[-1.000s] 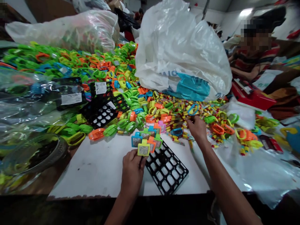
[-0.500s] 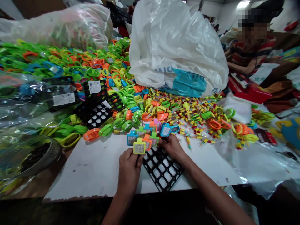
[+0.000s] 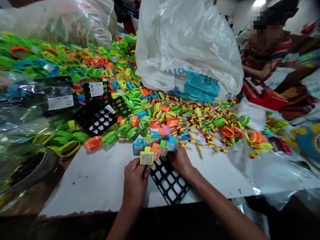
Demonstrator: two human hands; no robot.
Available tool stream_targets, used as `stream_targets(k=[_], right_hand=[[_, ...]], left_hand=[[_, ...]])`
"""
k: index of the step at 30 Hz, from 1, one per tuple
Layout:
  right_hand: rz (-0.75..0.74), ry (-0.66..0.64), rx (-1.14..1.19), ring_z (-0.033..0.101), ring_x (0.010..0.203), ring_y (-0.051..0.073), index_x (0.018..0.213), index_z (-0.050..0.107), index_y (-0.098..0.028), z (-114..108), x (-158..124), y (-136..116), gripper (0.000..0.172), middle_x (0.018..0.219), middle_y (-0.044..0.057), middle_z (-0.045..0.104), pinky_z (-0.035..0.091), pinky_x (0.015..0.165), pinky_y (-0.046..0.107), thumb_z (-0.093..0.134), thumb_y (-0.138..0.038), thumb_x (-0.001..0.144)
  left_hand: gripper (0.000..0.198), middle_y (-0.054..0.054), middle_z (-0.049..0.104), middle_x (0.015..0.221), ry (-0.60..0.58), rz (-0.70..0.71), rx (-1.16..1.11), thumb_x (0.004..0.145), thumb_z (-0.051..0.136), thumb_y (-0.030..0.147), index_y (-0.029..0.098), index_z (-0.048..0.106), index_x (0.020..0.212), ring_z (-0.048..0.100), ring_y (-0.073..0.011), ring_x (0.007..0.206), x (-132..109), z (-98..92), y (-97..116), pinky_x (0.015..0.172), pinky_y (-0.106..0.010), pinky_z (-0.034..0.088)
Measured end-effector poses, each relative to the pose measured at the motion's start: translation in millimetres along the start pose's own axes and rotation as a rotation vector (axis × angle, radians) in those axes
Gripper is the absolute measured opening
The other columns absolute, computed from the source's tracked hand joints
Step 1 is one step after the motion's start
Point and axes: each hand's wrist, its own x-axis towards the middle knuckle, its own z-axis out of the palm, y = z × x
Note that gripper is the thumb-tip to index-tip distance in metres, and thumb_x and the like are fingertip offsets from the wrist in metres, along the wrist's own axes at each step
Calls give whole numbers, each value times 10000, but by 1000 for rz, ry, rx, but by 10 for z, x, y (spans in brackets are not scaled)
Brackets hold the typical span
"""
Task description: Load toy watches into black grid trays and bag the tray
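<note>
Toy watches with square pale faces stand clustered at the far-left part of a black grid tray [image 3: 172,185], which lies on the white board. My left hand [image 3: 135,178] is closed just under the yellow toy watch [image 3: 146,157] at the front of this cluster; its fingertips are partly hidden, so I cannot tell whether they also touch the tray. My right hand [image 3: 181,161] is closed behind a blue toy watch [image 3: 171,144], holding it at the cluster's right side. Orange, green and another blue toy watch [image 3: 138,149] sit between my hands.
A heap of coloured toy watches [image 3: 100,63] spreads across the left and back. Small yellow-and-red tubes [image 3: 200,123] lie scattered behind my right hand. A big white plastic bag [image 3: 190,43] stands behind. More black trays [image 3: 100,123] lie left. A person [image 3: 267,56] sits at far right.
My right hand has moved left and brought the blue toy watch against the right side of the cluster. My left hand stays in about the same place.
</note>
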Motion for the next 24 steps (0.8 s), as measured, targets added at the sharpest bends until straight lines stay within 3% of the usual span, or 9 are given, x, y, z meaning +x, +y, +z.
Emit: stream_targets(k=[4, 20, 24], right_hand=[[-16, -9, -59, 626, 932, 232, 1008, 640, -175, 10, 38, -57, 267, 1002, 77, 687, 504, 817, 334, 479, -96, 809], [56, -119, 93, 620, 904, 208, 956, 664, -229, -38, 68, -47, 196, 950, 16, 689, 487, 846, 323, 583, -139, 802], [76, -160, 237, 617, 843, 180, 920, 655, -215, -253, 123, 53, 136, 897, -7, 670, 491, 771, 281, 573, -209, 811]], left_hand=[[184, -86, 643, 976, -16, 7, 1, 873, 557, 298, 174, 672, 943, 585, -236, 883, 13, 14, -19, 757, -374, 504], [212, -76, 656, 955, -14, -11, -46, 879, 528, 341, 201, 679, 926, 606, -236, 874, 9, 14, -52, 761, -384, 515], [223, -83, 659, 982, -8, -23, -77, 878, 533, 349, 196, 681, 945, 603, -243, 894, 5, 32, -78, 774, -394, 515]])
